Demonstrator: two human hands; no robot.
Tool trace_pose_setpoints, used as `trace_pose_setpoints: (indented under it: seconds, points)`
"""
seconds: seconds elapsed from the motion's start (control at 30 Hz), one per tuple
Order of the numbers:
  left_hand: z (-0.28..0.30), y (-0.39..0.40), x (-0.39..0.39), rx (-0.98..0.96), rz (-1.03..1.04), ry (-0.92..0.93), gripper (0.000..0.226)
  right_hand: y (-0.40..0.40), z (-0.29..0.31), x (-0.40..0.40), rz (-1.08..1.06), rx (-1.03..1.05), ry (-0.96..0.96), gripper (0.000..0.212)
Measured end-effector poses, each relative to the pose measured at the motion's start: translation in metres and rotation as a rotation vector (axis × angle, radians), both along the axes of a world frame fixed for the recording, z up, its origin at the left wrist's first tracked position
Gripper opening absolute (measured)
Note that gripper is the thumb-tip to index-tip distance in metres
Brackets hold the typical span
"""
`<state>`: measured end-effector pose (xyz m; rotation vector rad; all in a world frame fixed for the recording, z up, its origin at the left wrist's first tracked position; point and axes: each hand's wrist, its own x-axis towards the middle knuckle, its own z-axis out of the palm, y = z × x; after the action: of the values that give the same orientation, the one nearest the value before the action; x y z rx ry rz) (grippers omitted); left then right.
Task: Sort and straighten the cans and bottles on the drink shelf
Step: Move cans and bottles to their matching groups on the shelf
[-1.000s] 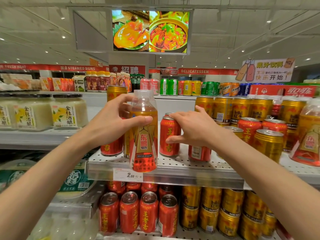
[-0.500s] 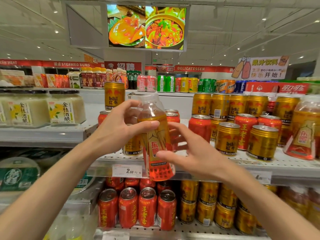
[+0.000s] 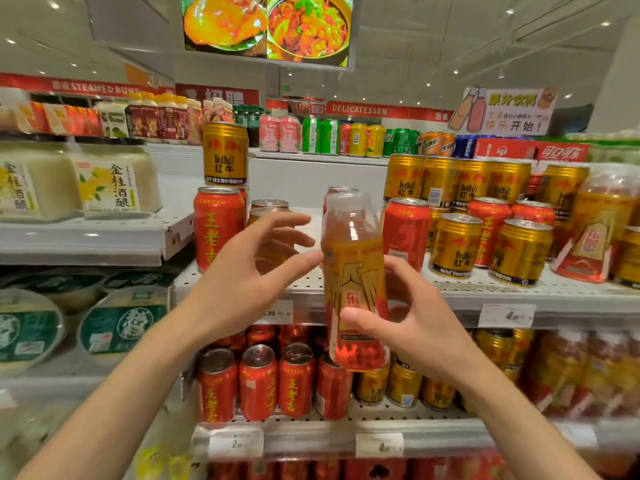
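Head view: the right hand (image 3: 412, 327) holds a plastic bottle (image 3: 353, 278) of orange drink upright in front of the drink shelf (image 3: 519, 289), its thumb across the lower label and its fingers (image 3: 398, 271) curled round the far side. The bottle hangs in the air before the shelf edge, its base lower than the shelf board, above the row of red cans (image 3: 258, 382) on the shelf below. The left hand (image 3: 249, 271) is just beside the bottle on its left, fingers spread and relaxed; the thumb tip reaches to the bottle's shoulder, and I cannot tell whether it touches.

On the shelf behind the left hand stands a red can (image 3: 218, 226) with a gold can (image 3: 225, 154) stacked on top of it. To the right of the bottle stand another red can (image 3: 407, 233) and a mixed cluster of gold cans (image 3: 455, 245) and red ones, with a second bottle (image 3: 597, 223) of the same kind near the right edge. Price tags (image 3: 507, 315) are fixed to the shelf's front rail. On the neighbouring shelf at the left sit pale jars (image 3: 114, 181) with black lids.
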<state>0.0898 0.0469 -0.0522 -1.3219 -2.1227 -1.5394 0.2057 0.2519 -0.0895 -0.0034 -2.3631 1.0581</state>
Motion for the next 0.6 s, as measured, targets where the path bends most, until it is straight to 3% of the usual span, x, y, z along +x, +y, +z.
trace_pose_setpoints:
  seconds: [0.1, 0.23, 0.6]
  points:
    - [-0.024, -0.007, 0.005, 0.054, 0.011, -0.019, 0.042, -0.001, -0.015, 0.016, -0.072, -0.115, -0.003, 0.077]
    - [-0.076, -0.006, 0.021, 0.032, -0.019, -0.127, 0.039, -0.006, -0.041, 0.038, -0.138, -0.272, 0.0, 0.055]
    - [-0.177, 0.048, 0.07, 0.027, 0.052, -0.495, 0.031, 0.055, -0.128, 0.102, -0.35, -0.452, -0.084, 0.075]
